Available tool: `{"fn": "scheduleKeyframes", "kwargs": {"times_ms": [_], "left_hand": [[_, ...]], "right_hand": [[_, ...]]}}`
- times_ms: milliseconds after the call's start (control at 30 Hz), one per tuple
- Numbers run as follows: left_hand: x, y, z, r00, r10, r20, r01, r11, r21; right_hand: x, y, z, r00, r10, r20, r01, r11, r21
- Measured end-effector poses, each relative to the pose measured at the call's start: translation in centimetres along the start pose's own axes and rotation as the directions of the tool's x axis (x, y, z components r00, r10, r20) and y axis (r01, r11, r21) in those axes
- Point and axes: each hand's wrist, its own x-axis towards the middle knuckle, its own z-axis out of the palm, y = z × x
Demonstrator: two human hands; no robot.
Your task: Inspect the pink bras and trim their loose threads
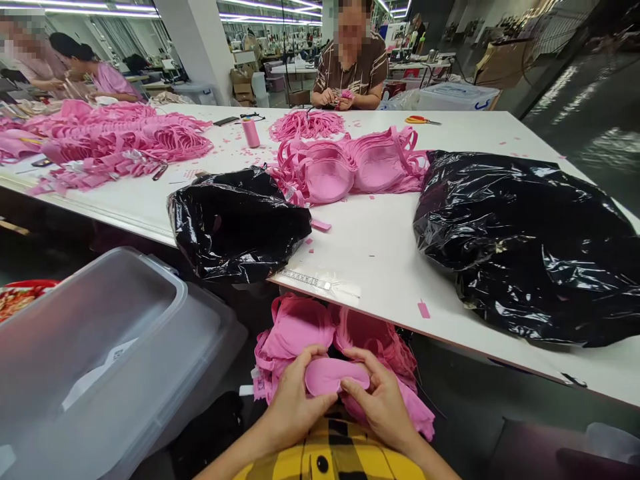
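Both of my hands hold one small pink foam pad [330,375] low in the view, over my lap. My left hand [293,400] curls round its left end, fingers closed on it. My right hand [383,400] pinches its right end with thumb and fingers. Under the pad lies a heap of pink bra cups [305,327] resting in my lap, below the near edge of the white table [370,253].
Two black plastic bags [235,223] [530,240] lie on the table, with stacked pink bras [350,167] between them and pink strap piles [110,137] at far left. A clear plastic bin [95,360] stands at my left. A person [353,63] works opposite; yellow scissors [420,121] lie nearby.
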Motion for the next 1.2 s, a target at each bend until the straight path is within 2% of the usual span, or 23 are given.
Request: {"fn": "scheduleKeyframes", "kwargs": {"times_ms": [67, 133, 233, 333, 433, 500, 633, 767, 900, 1000, 1100, 1200], "left_hand": [[0.4, 1.1, -0.3, 0.994, -0.076, 0.079, 0.070, 0.995, 0.073], [0.7, 1.7, -0.5, 0.983, -0.108, 0.148, 0.088, 0.987, 0.135], [0.9, 1.3, -0.4, 0.987, -0.091, 0.135, 0.071, 0.987, 0.146], [0.8, 0.1, 0.0, 0.985, -0.144, 0.098, 0.144, 0.990, 0.010], [0.8, -0.3, 0.0, 0.947, -0.264, 0.182, 0.296, 0.938, -0.179], [0.9, 0.1, -0.2, 0.931, -0.272, 0.245, 0.316, 0.935, -0.163], [1.2, 1.2, -0.5, 0.949, -0.187, 0.253, 0.187, 0.982, 0.025], [1.0, 1.0, -0.1, 0.919, -0.282, 0.276, 0.326, 0.937, -0.127], [1.0, 0.3, 0.3, 0.884, -0.374, 0.280, 0.452, 0.836, -0.310], [1.1, -0.1, 0.5, 0.851, -0.420, 0.314, 0.520, 0.757, -0.396], [1.0, -0.3, 0.8, 0.858, -0.396, 0.326, 0.505, 0.763, -0.403], [0.8, 0.0, 0.9, 0.899, -0.317, 0.302, 0.409, 0.856, -0.316]], "right_hand": [[0.0, -0.1, -0.2, 1.000, 0.015, 0.018, -0.014, 0.998, -0.064], [0.0, -0.2, -0.3, 0.999, 0.038, 0.031, -0.036, 0.997, -0.073], [-0.1, -0.1, -0.3, 0.988, 0.133, 0.080, -0.135, 0.991, 0.021], [-0.3, 0.1, -0.3, 0.947, 0.237, 0.218, -0.267, 0.956, 0.120], [-0.4, 0.7, -0.2, 0.919, 0.270, 0.288, -0.317, 0.939, 0.131], [-0.5, 1.2, -0.1, 0.924, 0.281, 0.259, -0.325, 0.934, 0.149], [-0.5, 1.4, 0.0, 0.928, 0.285, 0.239, -0.329, 0.928, 0.172], [-0.5, 0.4, -0.5, 0.911, 0.263, 0.318, -0.328, 0.930, 0.168], [-0.4, -0.3, -1.1, 0.913, 0.185, 0.364, -0.257, 0.953, 0.161], [-0.3, 0.0, -1.0, 0.905, 0.171, 0.389, -0.269, 0.939, 0.213], [-0.1, 0.8, -0.4, 0.917, 0.185, 0.352, -0.286, 0.922, 0.262], [0.0, 1.4, 0.3, 0.939, 0.225, 0.259, -0.312, 0.874, 0.372]]}}
